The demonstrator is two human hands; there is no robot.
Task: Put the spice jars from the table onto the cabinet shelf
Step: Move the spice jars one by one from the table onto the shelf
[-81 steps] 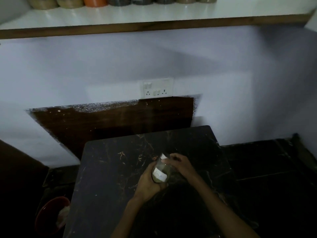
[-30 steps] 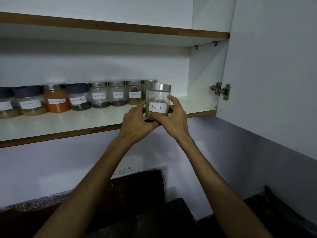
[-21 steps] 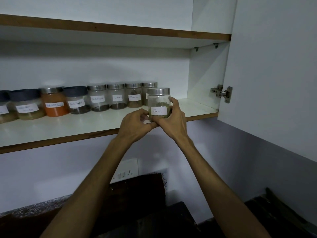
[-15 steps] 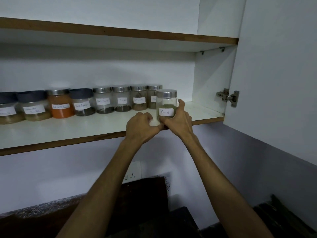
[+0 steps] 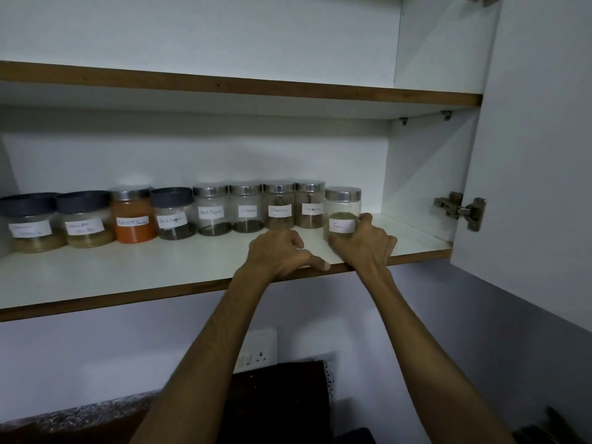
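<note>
A glass spice jar [image 5: 342,210] with a silver lid, a white label and greenish seeds stands on the white cabinet shelf [image 5: 160,267], at the right end of a row of jars. My right hand [image 5: 365,243] wraps its lower part, thumb and fingers around it. My left hand [image 5: 282,253] rests on the shelf's front edge just left of the jar, fingers curled, holding nothing. The table is out of view.
Several labelled jars line the shelf's back, from a clove jar [image 5: 246,208] to an orange powder jar [image 5: 133,216] and dark-lidded ones at the left. The open cabinet door [image 5: 538,155] with its hinge [image 5: 461,211] stands close on the right. A wall socket [image 5: 259,350] is below.
The jar went from held in both hands at the table up to the shelf and was pushed back into the row. My left hand has let go and rests on the shelf edge.
</note>
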